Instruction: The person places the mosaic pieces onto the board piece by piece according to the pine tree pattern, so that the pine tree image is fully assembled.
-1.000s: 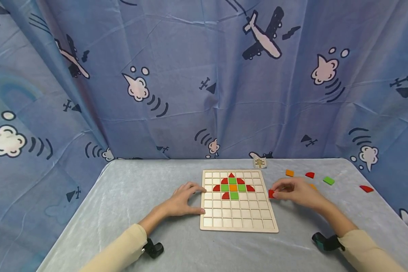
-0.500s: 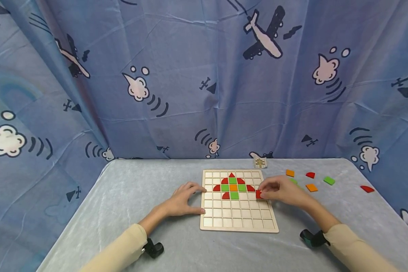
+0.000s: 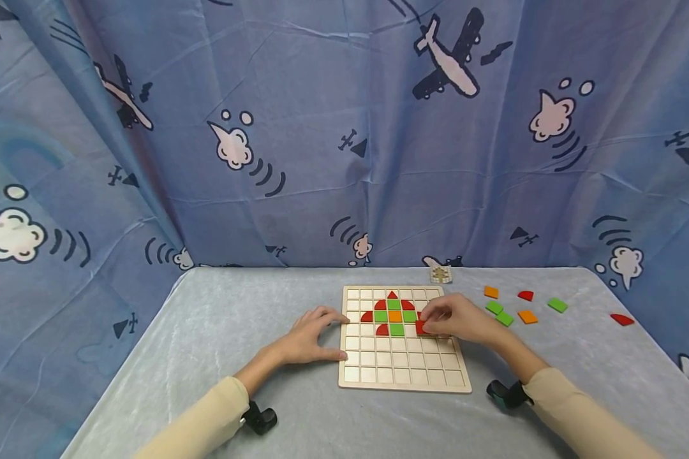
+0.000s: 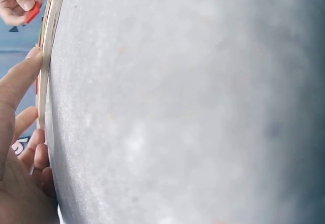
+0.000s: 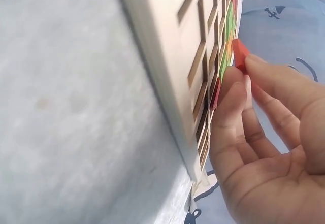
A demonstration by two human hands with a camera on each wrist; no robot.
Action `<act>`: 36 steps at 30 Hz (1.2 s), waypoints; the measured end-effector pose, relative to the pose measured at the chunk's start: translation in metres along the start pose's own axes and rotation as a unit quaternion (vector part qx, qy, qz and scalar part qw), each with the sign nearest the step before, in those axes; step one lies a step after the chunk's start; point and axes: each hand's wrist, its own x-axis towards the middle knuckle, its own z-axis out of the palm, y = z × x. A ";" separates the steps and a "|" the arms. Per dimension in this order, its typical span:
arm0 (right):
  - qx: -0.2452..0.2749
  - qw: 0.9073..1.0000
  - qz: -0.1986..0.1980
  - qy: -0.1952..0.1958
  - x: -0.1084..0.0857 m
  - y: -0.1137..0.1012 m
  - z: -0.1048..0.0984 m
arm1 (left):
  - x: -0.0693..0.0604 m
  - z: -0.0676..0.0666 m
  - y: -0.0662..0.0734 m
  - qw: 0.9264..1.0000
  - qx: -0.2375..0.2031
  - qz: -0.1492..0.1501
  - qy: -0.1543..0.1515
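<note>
Your left hand (image 3: 309, 339) spreads thumb and fingers against the left edge of the board (image 3: 402, 387). Well apart from it, your right hand (image 3: 464, 319) reaches in over the board's right half, pinching a red piece (image 3: 420, 327) between thumb and fingers.

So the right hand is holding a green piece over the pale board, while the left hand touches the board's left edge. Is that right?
Not quite: the piece in the right hand is red, not green, as the head view shows. It is over the pale board, and the left hand does touch the board's left edge.
</note>
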 end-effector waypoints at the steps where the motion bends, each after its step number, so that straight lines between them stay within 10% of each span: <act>1: 0.005 1.000 0.000 -0.003 0.001 -0.001 0.001 | 0.000 0.000 0.000 1.000 0.001 0.000 0.000; 36: -0.013 0.999 -0.040 -0.017 0.013 -0.010 0.014 | 0.001 0.002 -0.001 1.000 -0.002 -0.001 0.001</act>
